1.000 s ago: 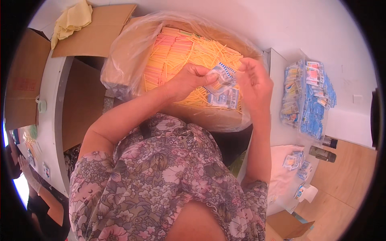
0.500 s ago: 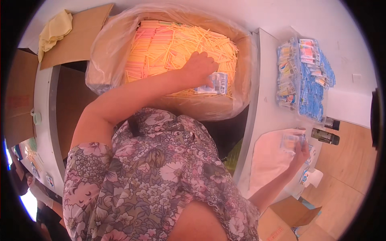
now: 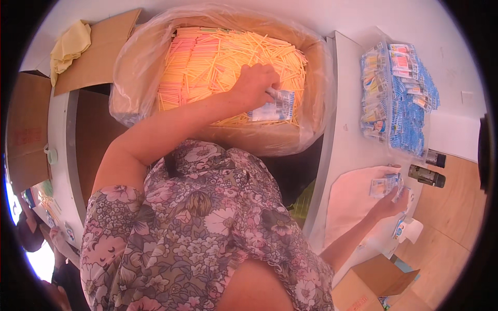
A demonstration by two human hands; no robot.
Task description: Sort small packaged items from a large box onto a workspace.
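My left hand (image 3: 258,85) reaches over a big carton (image 3: 311,88) lined with clear plastic and filled with thin yellow and pink straw-like sticks (image 3: 228,57). Its fingers are closed on the upper edge of a small clear packet (image 3: 277,107) with blue striped ends, which lies over the sticks. Off to the right, my right hand (image 3: 392,205) rests above a pale pink cloth (image 3: 347,202), its fingers closed at the edge of another clear-and-blue packet (image 3: 383,186). How many packets lie under those fingers I cannot tell.
A clear plastic bin (image 3: 381,135) full of similar packets stands on the right table. Beside it lie dark cylindrical objects (image 3: 426,176). An opened small carton (image 3: 381,280) sits at lower right. Cardboard and a yellow cloth (image 3: 70,46) are at upper left; another person (image 3: 57,243) works at lower left.
The left fingers have shifted slightly and now pinch the packet's upper edge, tilting it a little. My right hand has moved slightly right, at the packet's edge. The view has shifted slightly.
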